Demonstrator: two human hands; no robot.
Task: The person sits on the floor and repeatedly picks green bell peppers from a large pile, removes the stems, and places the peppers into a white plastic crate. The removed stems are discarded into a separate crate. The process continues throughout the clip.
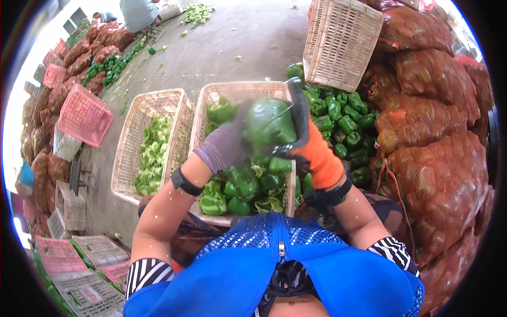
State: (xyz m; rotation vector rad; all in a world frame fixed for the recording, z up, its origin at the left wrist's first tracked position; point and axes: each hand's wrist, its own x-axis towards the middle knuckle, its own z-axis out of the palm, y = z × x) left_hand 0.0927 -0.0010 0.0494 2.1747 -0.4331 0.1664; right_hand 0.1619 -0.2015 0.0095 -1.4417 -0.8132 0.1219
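Three pale wicker baskets show around the person: one in front of the chest (243, 92) heaped with whole green bell peppers, one just to its left (153, 103) holding paler cut pepper pieces, and a third (340, 39) tipped on its side at upper right. A loose pile of green peppers (343, 127) lies on the concrete floor between the tipped basket and the sacks. At least six red mesh sacks (438, 179) are stacked along the right side, with more along the far left. One pink plastic crate (84, 116) stands upturned at left, and several flat crates (84, 274), grey and pink, lie at lower left. One other person (138, 13) is at the top edge, seen only in part.

Both hands are gloved and meet on one large green bell pepper (269, 127), held above the middle basket. The left hand (224, 148), in a purple-grey glove, is cupped around the pepper's left side, fingers closed against it. The right hand (311, 150), in an orange glove with black fingers, is curled over the pepper's right side, its fingers (298, 105) reaching up along the top. A thin, dark line crosses the pepper near these fingers; whether it is a blade cannot be told.
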